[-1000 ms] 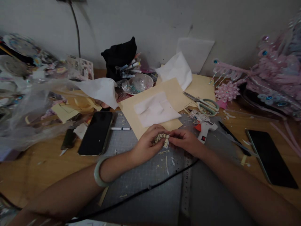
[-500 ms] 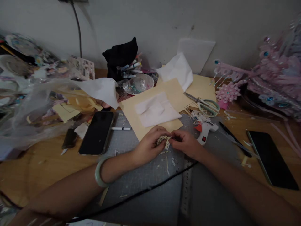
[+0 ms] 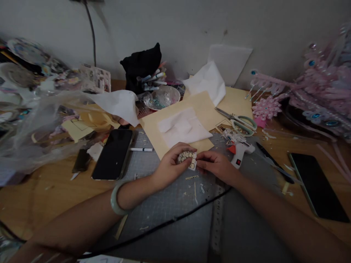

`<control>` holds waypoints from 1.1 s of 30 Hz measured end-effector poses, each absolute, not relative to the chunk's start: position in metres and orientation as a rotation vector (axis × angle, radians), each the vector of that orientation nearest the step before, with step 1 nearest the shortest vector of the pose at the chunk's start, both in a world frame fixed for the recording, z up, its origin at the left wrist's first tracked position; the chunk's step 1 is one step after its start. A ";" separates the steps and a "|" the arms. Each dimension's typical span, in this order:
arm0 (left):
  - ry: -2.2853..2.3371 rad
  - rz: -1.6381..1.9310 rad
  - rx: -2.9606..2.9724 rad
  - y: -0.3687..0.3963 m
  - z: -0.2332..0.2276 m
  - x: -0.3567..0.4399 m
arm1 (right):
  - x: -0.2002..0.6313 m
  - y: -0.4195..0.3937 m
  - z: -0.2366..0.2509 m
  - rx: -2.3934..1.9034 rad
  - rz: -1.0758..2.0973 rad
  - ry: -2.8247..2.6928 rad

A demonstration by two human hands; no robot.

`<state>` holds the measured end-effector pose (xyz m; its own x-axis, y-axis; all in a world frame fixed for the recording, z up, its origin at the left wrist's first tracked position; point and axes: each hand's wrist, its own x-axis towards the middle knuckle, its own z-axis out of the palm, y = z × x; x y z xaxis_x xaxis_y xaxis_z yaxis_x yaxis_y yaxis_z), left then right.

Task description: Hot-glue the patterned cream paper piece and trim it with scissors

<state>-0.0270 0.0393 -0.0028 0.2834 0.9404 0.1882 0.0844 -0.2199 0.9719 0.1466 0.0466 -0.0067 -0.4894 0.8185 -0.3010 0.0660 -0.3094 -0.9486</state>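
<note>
My left hand [image 3: 174,163] grips a small pale yellow piece of sheet [image 3: 185,158] with black curved outlines drawn on it, the thumb lying across its face. The piece has a whitish right edge. Pinched fingers of my right hand [image 3: 215,163] meet that edge. Both hands are above the grey cutting mat [image 3: 153,215]. A narrow offcut [image 3: 192,178] and small white scraps lie just below the piece. Behind the hands, a crumpled white sheet [image 3: 183,128] rests on a cream sheet [image 3: 149,126].
Scissors [image 3: 238,121], a white glue gun [image 3: 241,153] and a black pen [image 3: 270,157] lie to the right. Phones lie at left [image 3: 113,155] and right [image 3: 315,186]. A black cable [image 3: 174,220] crosses the mat over a ruler [image 3: 217,215]. Pink beaded ornaments [image 3: 267,107] stand at far right.
My left hand has tilted and shifted slightly left and up, so more of the outlined piece shows. My right fingertips remain at its right edge.
</note>
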 end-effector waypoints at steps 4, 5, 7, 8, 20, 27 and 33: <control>0.974 1.082 1.596 0.039 -0.002 -0.026 | 0.147 0.046 -0.006 -1.126 1.854 -1.405; 0.970 1.083 1.608 0.039 -0.002 -0.026 | 0.147 0.047 -0.006 -1.121 1.851 -1.409; 0.964 1.085 1.638 0.039 -0.001 -0.027 | 0.146 0.047 -0.006 -1.113 1.844 -1.419; 0.963 1.085 1.654 0.039 0.000 -0.027 | 0.146 0.047 -0.006 -1.113 1.840 -1.422; 0.977 1.083 1.823 0.037 0.000 -0.027 | 0.147 0.047 -0.004 -1.086 1.818 -1.520; 0.987 1.019 1.930 0.035 0.000 -0.027 | 0.146 0.045 -0.004 -1.166 1.743 -1.567; 0.923 0.962 1.946 0.034 -0.001 -0.027 | 0.146 0.045 -0.004 -1.236 1.692 -1.547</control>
